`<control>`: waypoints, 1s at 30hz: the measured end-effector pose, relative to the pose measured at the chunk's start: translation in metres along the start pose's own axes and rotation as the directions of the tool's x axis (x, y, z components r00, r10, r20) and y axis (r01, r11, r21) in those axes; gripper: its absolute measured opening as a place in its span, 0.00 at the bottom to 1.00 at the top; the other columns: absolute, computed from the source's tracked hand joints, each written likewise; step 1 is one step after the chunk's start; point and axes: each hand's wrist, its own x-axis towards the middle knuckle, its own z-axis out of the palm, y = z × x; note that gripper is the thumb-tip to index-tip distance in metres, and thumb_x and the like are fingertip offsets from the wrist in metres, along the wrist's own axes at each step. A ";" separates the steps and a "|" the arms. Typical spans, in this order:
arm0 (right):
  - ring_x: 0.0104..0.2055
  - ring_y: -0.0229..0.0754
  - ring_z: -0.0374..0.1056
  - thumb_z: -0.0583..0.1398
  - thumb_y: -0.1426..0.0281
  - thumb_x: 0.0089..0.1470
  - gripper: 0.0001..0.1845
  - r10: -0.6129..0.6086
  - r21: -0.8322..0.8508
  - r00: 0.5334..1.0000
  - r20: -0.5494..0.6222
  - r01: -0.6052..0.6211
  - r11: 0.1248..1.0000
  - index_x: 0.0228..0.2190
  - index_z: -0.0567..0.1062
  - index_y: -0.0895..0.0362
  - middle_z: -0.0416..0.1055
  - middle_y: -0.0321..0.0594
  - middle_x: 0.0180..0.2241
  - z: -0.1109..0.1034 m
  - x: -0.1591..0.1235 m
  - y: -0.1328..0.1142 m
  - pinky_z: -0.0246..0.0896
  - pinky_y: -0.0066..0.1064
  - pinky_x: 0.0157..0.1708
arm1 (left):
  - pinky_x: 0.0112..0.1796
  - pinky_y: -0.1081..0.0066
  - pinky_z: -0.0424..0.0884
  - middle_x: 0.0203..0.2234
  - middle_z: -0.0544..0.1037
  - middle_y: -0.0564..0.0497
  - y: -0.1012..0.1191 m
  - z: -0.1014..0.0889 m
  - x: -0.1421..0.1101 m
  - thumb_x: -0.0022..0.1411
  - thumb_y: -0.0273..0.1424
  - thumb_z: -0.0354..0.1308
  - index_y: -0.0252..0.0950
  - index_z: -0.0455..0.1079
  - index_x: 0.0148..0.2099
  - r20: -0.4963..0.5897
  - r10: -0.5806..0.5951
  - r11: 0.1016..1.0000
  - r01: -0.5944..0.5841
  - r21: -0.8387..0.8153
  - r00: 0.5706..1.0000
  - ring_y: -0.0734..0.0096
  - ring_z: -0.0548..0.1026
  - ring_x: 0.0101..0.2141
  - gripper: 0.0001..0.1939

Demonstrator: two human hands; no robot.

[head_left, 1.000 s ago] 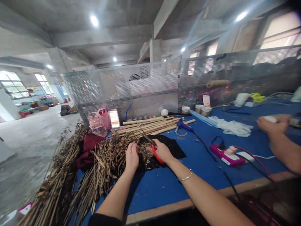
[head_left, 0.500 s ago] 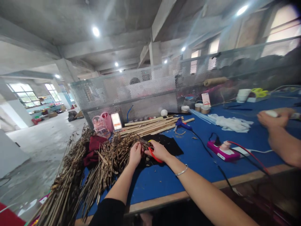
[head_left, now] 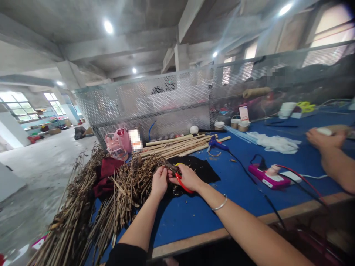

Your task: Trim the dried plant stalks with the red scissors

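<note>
My left hand point(head_left: 159, 182) is closed on a clump of dry brown stalks point(head_left: 130, 181) that lies on the blue table point(head_left: 194, 214). My right hand point(head_left: 188, 177) grips red-handled scissors point(head_left: 180, 180), whose blades point left into the stalks just above my left hand. A black cloth point(head_left: 202, 168) lies under and behind both hands. The bundle of dried stalks point(head_left: 72, 218) spreads left and hangs over the table's corner.
Pale bamboo sticks point(head_left: 177, 146) lie behind the cloth, with a blue glue gun point(head_left: 217, 145) and a pink device point(head_left: 267, 179) with cables to the right. Another person's hand point(head_left: 323, 140) works at the far right. A perforated metal screen point(head_left: 166, 107) closes the table's back.
My hands have drawn close together over the stalks, and the scissors now reach into the clump by my left hand. The view shifted slightly.
</note>
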 end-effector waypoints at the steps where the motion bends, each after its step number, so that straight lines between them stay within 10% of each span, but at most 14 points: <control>1: 0.33 0.38 0.61 0.61 0.55 0.41 0.22 0.002 -0.007 1.000 -0.003 -0.002 1.000 0.33 0.65 0.57 0.65 0.39 0.33 0.000 0.000 0.000 0.52 0.28 0.32 | 0.26 0.76 0.66 0.25 0.71 0.51 -0.001 0.000 0.000 0.54 0.37 0.51 0.33 0.64 0.36 0.009 -0.010 1.000 0.010 0.011 1.000 0.77 0.69 0.24 0.12; 30: 0.31 0.39 0.65 0.61 0.56 0.41 0.21 0.124 -0.091 0.992 0.039 -0.120 0.989 0.32 0.64 0.56 0.68 0.38 0.31 0.011 0.003 -0.011 0.50 0.27 0.27 | 0.27 0.73 0.69 0.24 0.75 0.49 0.004 -0.002 -0.004 0.57 0.33 0.47 0.34 0.67 0.30 -0.029 0.090 0.975 -0.082 0.207 0.996 0.71 0.73 0.24 0.11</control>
